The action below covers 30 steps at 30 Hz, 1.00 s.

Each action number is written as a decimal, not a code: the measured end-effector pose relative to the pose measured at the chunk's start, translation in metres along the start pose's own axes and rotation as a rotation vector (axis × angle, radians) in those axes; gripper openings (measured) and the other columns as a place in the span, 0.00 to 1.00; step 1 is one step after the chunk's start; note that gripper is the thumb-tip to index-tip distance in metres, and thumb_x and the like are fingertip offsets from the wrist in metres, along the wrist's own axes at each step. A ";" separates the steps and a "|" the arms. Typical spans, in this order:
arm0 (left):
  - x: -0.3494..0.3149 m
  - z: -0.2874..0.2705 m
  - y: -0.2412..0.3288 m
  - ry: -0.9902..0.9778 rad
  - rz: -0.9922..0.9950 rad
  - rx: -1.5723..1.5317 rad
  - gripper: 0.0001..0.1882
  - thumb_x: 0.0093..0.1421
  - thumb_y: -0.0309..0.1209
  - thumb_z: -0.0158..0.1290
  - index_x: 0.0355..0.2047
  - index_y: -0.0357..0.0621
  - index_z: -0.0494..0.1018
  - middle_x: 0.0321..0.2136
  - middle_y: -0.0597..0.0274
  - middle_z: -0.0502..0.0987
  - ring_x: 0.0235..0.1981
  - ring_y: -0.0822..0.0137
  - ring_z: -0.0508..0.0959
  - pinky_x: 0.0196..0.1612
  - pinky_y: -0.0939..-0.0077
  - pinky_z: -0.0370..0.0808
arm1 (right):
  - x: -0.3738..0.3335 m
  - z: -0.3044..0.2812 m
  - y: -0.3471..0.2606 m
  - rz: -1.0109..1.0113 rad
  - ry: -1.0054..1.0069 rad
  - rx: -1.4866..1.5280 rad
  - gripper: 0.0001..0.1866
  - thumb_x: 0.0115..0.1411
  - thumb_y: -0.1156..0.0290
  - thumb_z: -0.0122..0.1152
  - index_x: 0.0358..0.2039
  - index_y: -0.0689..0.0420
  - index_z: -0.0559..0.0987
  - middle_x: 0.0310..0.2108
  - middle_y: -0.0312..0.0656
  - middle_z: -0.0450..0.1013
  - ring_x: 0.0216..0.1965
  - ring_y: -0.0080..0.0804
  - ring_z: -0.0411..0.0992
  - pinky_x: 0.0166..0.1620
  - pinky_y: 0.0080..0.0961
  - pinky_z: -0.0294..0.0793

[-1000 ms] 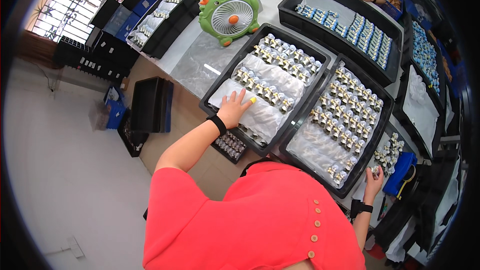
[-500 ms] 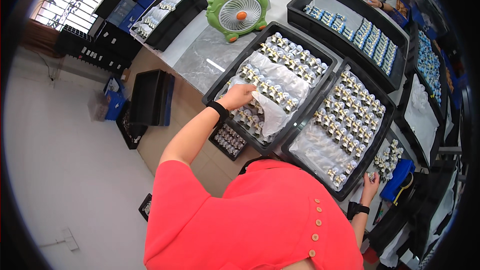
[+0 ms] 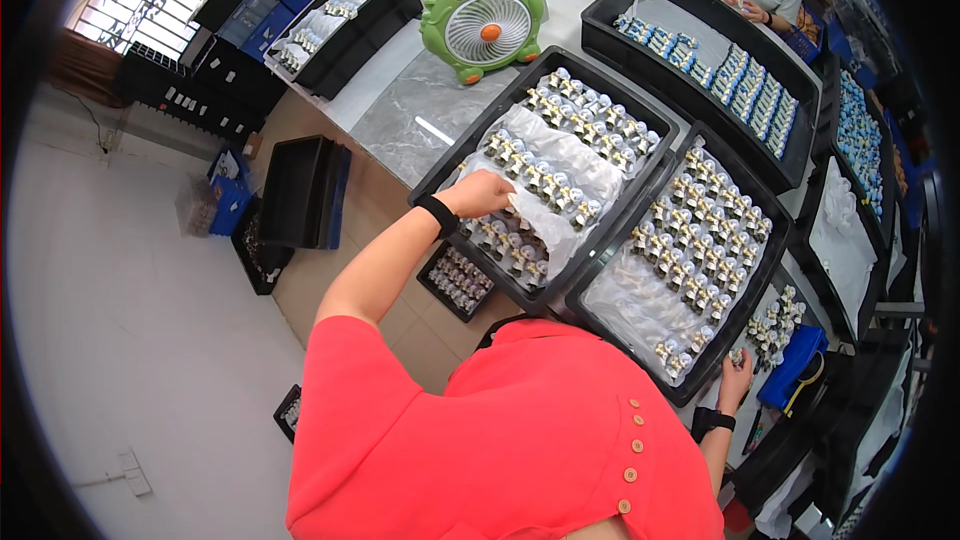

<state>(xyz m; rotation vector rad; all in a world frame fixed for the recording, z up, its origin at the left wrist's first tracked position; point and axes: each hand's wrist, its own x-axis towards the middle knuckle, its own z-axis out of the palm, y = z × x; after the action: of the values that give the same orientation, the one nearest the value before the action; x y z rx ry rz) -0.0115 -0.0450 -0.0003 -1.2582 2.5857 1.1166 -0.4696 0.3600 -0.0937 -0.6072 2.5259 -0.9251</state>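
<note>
Nearest to the body, the right hand [image 3: 737, 380] is resting just outside the right tray [image 3: 625, 352], at its near right edge. Its fingers are bending around something small and pale, probably one figurine [image 3: 738, 355], but the view is too small to be sure. Along the same edge of the right tray, loose figurines [image 3: 778, 325] are lying on the table [image 3: 400, 130], seemingly not yet arranged, and a blue pouch [image 3: 795, 367] is lying beside them. Inside the right tray, rows are filling the far part and a short row is occupying the near corner; between them a pale liner [image 3: 640, 290] is showing, so this layer is looking mostly done, with a gap left.

To the left of the right tray, the sheet tray [image 3: 618, 216] is carrying more rows. There the left hand [image 3: 480, 195] is pinching a white sheet [image 3: 545, 225] with narrow fingers, and a near row [image 3: 505, 245] is lying partly uncovered. Beyond the right tray, a far tray [image 3: 640, 71] is holding blue figurines [image 3: 760, 90].
</note>
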 end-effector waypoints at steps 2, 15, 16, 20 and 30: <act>-0.002 0.006 -0.010 -0.020 0.051 0.088 0.13 0.51 0.33 0.48 0.35 0.47 0.78 0.25 0.51 0.78 0.27 0.53 0.77 0.34 0.63 0.73 | 0.002 0.001 0.005 -0.007 0.004 -0.019 0.27 0.50 0.69 0.63 0.51 0.62 0.70 0.37 0.40 0.68 0.32 0.24 0.66 0.37 0.21 0.67; -0.027 0.050 -0.025 -0.359 -0.084 0.548 0.18 0.50 0.34 0.54 0.44 0.53 0.75 0.42 0.52 0.72 0.45 0.52 0.72 0.48 0.62 0.69 | 0.006 0.009 0.020 -0.040 -0.004 0.015 0.25 0.49 0.74 0.59 0.51 0.61 0.71 0.36 0.41 0.68 0.33 0.27 0.66 0.37 0.24 0.66; -0.028 0.044 -0.018 -0.384 -0.099 0.521 0.18 0.51 0.35 0.54 0.44 0.53 0.75 0.42 0.52 0.72 0.46 0.52 0.72 0.48 0.62 0.69 | 0.006 0.009 0.022 -0.063 0.013 -0.017 0.26 0.49 0.74 0.59 0.51 0.61 0.71 0.36 0.42 0.68 0.33 0.27 0.66 0.38 0.24 0.66; -0.026 0.042 -0.020 -0.437 -0.117 0.490 0.18 0.52 0.38 0.54 0.45 0.51 0.75 0.45 0.51 0.70 0.48 0.51 0.71 0.48 0.63 0.69 | 0.007 0.010 0.024 -0.039 -0.014 -0.064 0.25 0.49 0.74 0.58 0.51 0.61 0.71 0.37 0.45 0.68 0.34 0.31 0.66 0.40 0.27 0.67; -0.023 0.039 -0.008 -0.283 -0.073 0.424 0.14 0.49 0.38 0.56 0.34 0.44 0.75 0.33 0.51 0.75 0.39 0.51 0.75 0.41 0.61 0.73 | 0.007 0.017 0.033 -0.199 0.036 -0.198 0.27 0.49 0.71 0.63 0.51 0.61 0.70 0.40 0.46 0.66 0.34 0.35 0.67 0.41 0.30 0.68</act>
<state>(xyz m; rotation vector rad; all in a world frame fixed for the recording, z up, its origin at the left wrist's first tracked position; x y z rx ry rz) -0.0003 -0.0080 -0.0261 -1.0055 2.3693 0.6292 -0.4754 0.3703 -0.1292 -0.9247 2.6453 -0.7601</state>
